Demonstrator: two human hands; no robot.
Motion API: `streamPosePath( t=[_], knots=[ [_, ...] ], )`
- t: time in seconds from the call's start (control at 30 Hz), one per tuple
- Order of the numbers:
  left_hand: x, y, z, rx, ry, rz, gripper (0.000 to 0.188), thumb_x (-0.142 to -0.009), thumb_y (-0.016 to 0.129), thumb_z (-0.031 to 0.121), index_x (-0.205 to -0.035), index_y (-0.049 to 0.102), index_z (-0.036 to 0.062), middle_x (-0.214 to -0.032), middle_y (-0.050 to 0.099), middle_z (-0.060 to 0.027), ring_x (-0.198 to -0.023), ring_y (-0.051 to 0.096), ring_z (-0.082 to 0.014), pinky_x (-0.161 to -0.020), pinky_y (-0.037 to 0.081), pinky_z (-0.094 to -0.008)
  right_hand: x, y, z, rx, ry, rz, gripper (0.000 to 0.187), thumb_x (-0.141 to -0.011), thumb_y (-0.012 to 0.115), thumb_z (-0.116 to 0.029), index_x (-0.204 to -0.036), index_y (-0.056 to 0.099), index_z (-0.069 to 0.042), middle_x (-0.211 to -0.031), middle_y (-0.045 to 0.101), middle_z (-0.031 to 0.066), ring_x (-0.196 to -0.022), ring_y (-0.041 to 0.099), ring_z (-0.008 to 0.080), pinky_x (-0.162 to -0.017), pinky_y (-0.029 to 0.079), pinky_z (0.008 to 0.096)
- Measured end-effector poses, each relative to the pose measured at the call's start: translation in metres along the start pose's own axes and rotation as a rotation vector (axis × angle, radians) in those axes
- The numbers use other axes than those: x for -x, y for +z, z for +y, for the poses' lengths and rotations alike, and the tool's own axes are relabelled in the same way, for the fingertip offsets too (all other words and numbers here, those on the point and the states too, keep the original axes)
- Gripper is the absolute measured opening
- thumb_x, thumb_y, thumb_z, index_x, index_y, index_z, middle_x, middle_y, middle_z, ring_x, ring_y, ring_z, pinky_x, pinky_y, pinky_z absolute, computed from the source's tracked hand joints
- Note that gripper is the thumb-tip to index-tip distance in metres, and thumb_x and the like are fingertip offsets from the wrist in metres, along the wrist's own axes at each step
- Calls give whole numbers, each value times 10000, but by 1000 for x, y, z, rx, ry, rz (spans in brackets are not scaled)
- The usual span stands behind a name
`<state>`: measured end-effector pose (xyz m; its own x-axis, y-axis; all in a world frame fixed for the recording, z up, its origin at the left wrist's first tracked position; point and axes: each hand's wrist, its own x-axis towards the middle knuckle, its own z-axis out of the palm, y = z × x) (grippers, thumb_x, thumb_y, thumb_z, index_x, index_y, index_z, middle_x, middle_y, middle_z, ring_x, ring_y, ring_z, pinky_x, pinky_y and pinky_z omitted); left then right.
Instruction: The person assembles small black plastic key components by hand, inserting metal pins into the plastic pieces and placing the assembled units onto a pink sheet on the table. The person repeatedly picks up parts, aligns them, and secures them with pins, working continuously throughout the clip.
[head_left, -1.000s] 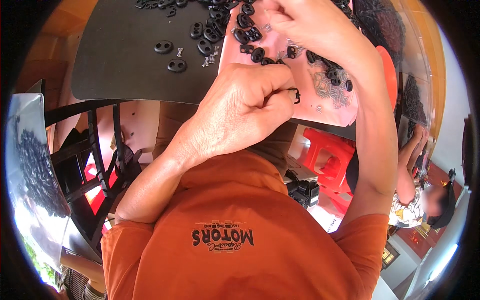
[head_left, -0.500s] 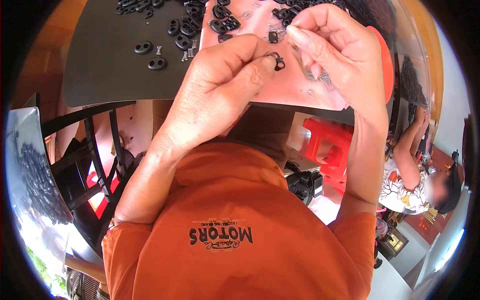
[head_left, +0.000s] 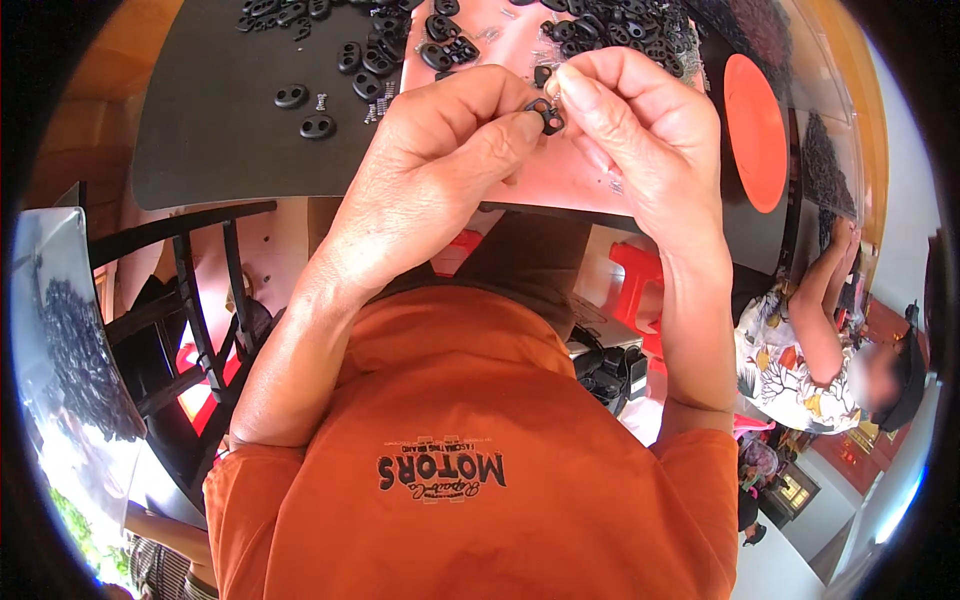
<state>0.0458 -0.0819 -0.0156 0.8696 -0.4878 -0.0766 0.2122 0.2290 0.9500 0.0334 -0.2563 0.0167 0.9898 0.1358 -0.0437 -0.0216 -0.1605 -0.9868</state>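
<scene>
Between the thumb and forefinger of my left hand point(head_left: 450, 150) is a small black cord-lock piece point(head_left: 546, 118) with a hole through it. My right hand point(head_left: 645, 140) is closed beside it, pinching a small metal spring point(head_left: 556, 93) at the piece's upper edge. Whether the spring sits inside the piece cannot be made out. Beneath my hands lies a pink sheet point(head_left: 575, 185) with loose springs point(head_left: 615, 186) on it. Two whole black two-hole cord locks point(head_left: 318, 126) and a spring point(head_left: 321, 102) lie to the left on the dark tabletop point(head_left: 220, 150).
Heaps of black cord-lock parts point(head_left: 600, 30) cover the table's far side. An orange-red round plate point(head_left: 755, 135) lies at the right. A clear bag of black pieces point(head_left: 80, 350) is at far left, near a black chair point(head_left: 185, 300). Another person point(head_left: 800, 370) sits at the right.
My right hand has moved left and its fingertips now meet the cord-lock piece in my left hand. The orange-red plate is now more fully uncovered.
</scene>
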Motion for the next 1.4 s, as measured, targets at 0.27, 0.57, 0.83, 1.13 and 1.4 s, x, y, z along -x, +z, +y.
streamPosePath(
  t=[0.27,0.57,0.83,1.13,1.4],
  knots=[
    [-1,0,-2,-4,18,-13,114,-933,538,88,-857,577,13,-684,457,64,-626,397,-7,-543,358,-182,5,-1,1,-5,-34,11,175,-922,614,-174,-982,643,-13,-727,576,-47,-602,437,-7,-513,341,157],
    [-1,-1,-2,-53,14,-22,113,-929,534,86,-873,591,6,-681,457,63,-616,398,-6,-536,357,-184,5,0,1,-91,43,3,186,-927,607,-179,-1012,639,-17,-721,567,-51,-586,422,-9,-493,318,157],
    [1,1,0,-20,-3,-5,136,-927,542,117,-860,585,7,-684,461,61,-626,408,-16,-547,366,-195,8,-2,2,106,-60,-3,189,-933,599,-185,-914,615,3,-728,559,-38,-666,469,19,-575,384,187],
    [2,-3,2,-58,-47,-61,158,-917,526,143,-870,589,6,-691,462,51,-636,403,-30,-561,352,-197,7,-5,-7,209,-31,-38,180,-916,609,-168,-868,606,6,-694,536,-30,-648,449,28,-561,384,208],
    [1,-2,3,-64,-48,-76,159,-918,529,151,-923,601,10,-715,482,51,-646,416,-25,-566,356,-185,3,-9,-8,262,-50,-73,180,-914,605,-160,-861,599,12,-685,506,-46,-633,416,27,-534,354,214]
  ],
)
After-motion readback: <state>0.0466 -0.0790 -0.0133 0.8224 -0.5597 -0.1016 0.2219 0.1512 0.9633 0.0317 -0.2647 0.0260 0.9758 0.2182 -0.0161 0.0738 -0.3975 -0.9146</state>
